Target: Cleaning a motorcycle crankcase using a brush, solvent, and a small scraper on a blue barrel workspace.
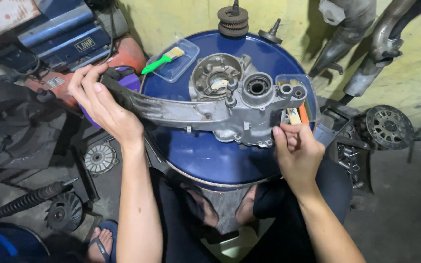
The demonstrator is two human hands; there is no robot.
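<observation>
Fingers of the left hand [104, 102] are clamped on one grey engine casing [220, 104]; the right hand [296, 153] is curled beneath it, beside two clear trays [183, 61].

Premises present as a motor repair workshop: beyond the left hand [104, 104] gripping the grey engine casing [220, 104] on a blue drum [210, 156] lie a coil spring [28, 199] and cooling fan [64, 213], with exhaust pipes [366, 44] and a sprocket [390, 126] past the right hand [298, 156].

Green-handled brush [164, 60] in clear tray [181, 68], rusty gear stack [233, 21], black coil spring [28, 200], brake drum [390, 126]
</observation>
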